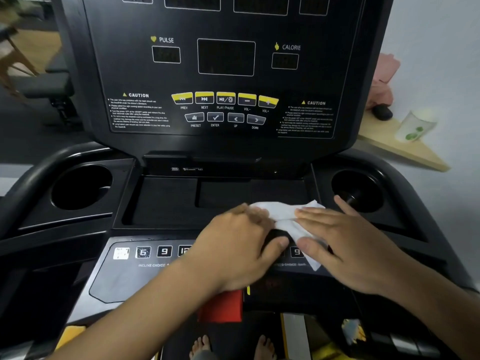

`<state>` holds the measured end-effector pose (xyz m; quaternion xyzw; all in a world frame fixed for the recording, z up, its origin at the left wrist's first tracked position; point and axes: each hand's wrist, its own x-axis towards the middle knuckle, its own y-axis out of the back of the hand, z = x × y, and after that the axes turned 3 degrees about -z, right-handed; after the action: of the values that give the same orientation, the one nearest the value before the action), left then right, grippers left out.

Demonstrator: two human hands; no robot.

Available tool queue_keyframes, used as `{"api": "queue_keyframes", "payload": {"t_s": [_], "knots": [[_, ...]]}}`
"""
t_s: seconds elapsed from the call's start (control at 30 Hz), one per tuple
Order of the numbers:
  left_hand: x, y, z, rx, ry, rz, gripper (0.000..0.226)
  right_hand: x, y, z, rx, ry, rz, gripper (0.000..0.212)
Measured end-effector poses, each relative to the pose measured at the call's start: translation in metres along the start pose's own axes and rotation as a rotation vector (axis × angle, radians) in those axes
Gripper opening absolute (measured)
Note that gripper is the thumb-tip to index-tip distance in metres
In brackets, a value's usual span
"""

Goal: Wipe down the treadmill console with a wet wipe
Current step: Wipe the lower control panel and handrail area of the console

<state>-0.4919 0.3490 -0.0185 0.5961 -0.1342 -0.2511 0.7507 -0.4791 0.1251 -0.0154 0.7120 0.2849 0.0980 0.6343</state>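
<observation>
I am standing before the console point(130, 74), my feet point(202, 346) showing below its near edge. The wipe point(283, 216) is lying across the front lip of the tray point(166, 201), right of centre. My left hand point(233, 245) is resting on its left end and my right hand point(345, 245) is lying flat on its right end, side by side. The cup holders are sitting on either side of the tray, one left point(80, 188), one right point(358, 188). Number keys point(153, 252) are running in front of the tray, partly under my hands. Behind the tray the panel is rising, buttons point(224, 100) below the screen point(226, 57). Beyond the console to the right, a cup point(415, 127) is standing on a board point(389, 144).
</observation>
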Motion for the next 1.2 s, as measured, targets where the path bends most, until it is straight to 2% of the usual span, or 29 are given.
{"api": "queue_keyframes", "payload": {"t_s": [0.17, 0.33, 0.4, 0.47, 0.57, 0.7, 0.77, 0.87, 0.97, 1.07, 1.13, 1.2], "knots": [[0.034, 0.002, 0.002, 0.16, 0.071, 0.009, 0.051, 0.032, 0.008, 0.008, -0.068, -0.045, -0.002, 0.105], [0.047, -0.01, 0.001, 0.115, 0.063, 0.005, 0.054, 0.038, 0.004, 0.017, -0.007, -0.074, 0.062, 0.087], [0.022, -0.007, 0.004, 0.073, 0.025, 0.072, 0.048, 0.018, -0.002, 0.012, 0.018, -0.034, 0.089, 0.087], [0.0, 0.002, 0.008, 0.098, 0.035, 0.068, 0.047, 0.001, -0.006, 0.007, 0.022, -0.011, 0.092, 0.089], [0.01, 0.006, 0.008, 0.15, 0.051, 0.086, 0.048, 0.009, -0.002, 0.014, 0.057, -0.01, 0.085, 0.088], [0.051, -0.004, 0.013, 0.193, 0.083, 0.048, 0.058, 0.045, 0.005, 0.021, 0.024, -0.081, 0.095, 0.064], [0.052, -0.01, 0.015, 0.176, 0.099, 0.041, 0.058, 0.046, 0.004, 0.018, 0.006, -0.1, 0.081, 0.059], [0.016, -0.016, 0.014, 0.153, 0.023, 0.139, 0.056, 0.021, -0.001, 0.003, -0.044, -0.002, 0.084, 0.075], [-0.012, -0.021, -0.003, 0.126, 0.073, 0.196, 0.057, 0.009, -0.003, -0.013, -0.002, 0.007, 0.049, 0.096], [-0.001, -0.024, -0.01, 0.144, 0.129, 0.145, 0.067, 0.031, 0.0, -0.023, 0.081, 0.021, 0.04, 0.098], [0.009, -0.028, -0.01, 0.142, 0.145, 0.13, 0.074, 0.045, 0.002, -0.029, 0.057, 0.05, 0.035, 0.103], [0.004, -0.029, -0.011, 0.137, 0.124, 0.152, 0.071, 0.046, 0.001, -0.032, 0.001, 0.074, 0.032, 0.104]]}}
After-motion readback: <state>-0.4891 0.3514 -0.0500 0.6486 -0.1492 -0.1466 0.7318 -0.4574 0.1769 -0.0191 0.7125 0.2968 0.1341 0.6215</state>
